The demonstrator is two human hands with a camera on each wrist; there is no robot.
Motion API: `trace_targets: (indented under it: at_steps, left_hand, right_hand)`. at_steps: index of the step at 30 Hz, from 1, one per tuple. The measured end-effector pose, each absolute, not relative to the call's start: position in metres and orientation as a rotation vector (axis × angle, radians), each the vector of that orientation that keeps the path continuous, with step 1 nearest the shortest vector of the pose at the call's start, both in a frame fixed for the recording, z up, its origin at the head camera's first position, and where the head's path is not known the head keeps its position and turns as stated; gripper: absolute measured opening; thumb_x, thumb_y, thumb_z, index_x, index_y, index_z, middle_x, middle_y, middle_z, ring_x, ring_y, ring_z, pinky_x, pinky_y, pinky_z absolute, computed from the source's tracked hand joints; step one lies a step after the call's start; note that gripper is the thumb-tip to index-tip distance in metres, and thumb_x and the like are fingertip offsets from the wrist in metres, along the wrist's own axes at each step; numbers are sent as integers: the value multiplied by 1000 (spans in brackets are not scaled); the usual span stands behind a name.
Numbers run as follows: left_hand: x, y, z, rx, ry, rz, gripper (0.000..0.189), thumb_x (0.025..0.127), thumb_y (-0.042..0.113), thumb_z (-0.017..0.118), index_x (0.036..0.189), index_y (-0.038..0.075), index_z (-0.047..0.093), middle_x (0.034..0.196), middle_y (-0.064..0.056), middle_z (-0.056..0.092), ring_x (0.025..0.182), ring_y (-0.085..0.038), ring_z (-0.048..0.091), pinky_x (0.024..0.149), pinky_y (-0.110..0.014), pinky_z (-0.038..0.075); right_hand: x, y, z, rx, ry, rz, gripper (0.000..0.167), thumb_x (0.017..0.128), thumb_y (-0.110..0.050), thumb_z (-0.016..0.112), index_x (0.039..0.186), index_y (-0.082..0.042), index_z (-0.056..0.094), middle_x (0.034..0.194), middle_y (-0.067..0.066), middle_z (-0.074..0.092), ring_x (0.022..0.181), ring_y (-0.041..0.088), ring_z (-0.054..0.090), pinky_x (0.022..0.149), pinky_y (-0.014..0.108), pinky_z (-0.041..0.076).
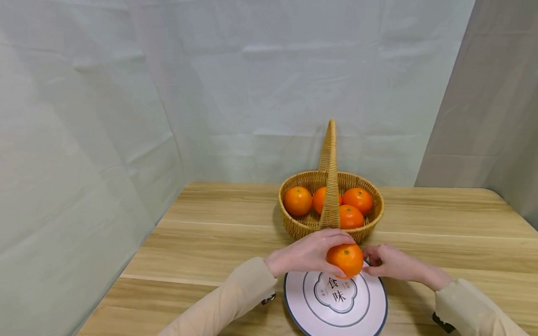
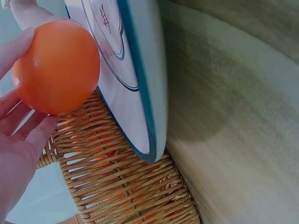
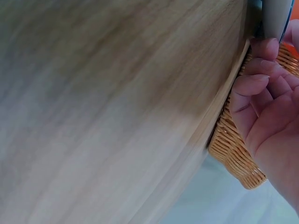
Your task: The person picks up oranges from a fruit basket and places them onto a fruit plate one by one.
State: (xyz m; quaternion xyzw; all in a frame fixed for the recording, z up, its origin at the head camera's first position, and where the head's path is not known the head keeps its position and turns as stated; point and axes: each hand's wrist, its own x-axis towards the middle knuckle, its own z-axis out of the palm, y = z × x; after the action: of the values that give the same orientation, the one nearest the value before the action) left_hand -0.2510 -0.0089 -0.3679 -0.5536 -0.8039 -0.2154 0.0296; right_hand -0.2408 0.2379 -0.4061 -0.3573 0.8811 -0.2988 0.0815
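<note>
Head view: your left hand [image 1: 312,252] grips a round orange fruit [image 1: 346,260] over the round, white, blue-rimmed plate [image 1: 338,331] your right hand [image 1: 395,264] pinches, seemingly mid-transfer, calling next for steadiness.

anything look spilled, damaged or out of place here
Nothing stands out: the wicker basket stands upright with oranges inside, the plate shows no visible damage, and the left hand holds another orange.

- Head: from above, facing forward and down across the worktop [image 1: 230,206].
- Left, right wrist: close, low, tilted, facing the basket [image 2: 126,182].
- Shared by both wrist views: basket, edge of the plate [image 2: 154,107].
</note>
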Motion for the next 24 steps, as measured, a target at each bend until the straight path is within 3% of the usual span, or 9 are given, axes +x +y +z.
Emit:
trace_targets:
  at_steps: [24]
  left_hand:
    - [-255,0,-371,-1773,-2468,-649,65,71,32,77,124,7,50,125,0,46,112,-3,35,92,-13,22]
  right_hand:
    - [-240,239,-406,-1059,2598,-925,19,79,-14,67,89,-7,52,61,-11,43,54,3,39,48,21,32]
